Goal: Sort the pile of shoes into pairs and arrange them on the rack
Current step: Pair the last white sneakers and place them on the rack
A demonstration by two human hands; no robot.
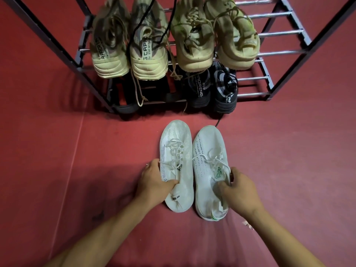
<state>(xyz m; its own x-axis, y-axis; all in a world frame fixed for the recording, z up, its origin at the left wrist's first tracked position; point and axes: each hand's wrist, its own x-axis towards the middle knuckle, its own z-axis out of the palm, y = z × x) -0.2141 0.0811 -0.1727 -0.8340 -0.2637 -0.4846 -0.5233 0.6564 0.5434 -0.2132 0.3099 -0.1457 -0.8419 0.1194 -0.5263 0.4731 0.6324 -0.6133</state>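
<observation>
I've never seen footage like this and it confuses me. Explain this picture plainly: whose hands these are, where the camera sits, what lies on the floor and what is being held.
There is no machine here. A person wears a wide-angle camera on the head, looking forward and down, so you see their own two arms reaching in from below. The left hand grips the left white sneaker at its opening, and the right hand grips the right white sneaker the same way. Both shoes rest side by side on the red floor, toes towards a metal shoe rack. The rack already holds four beige sneakers above and black sneakers below.
</observation>
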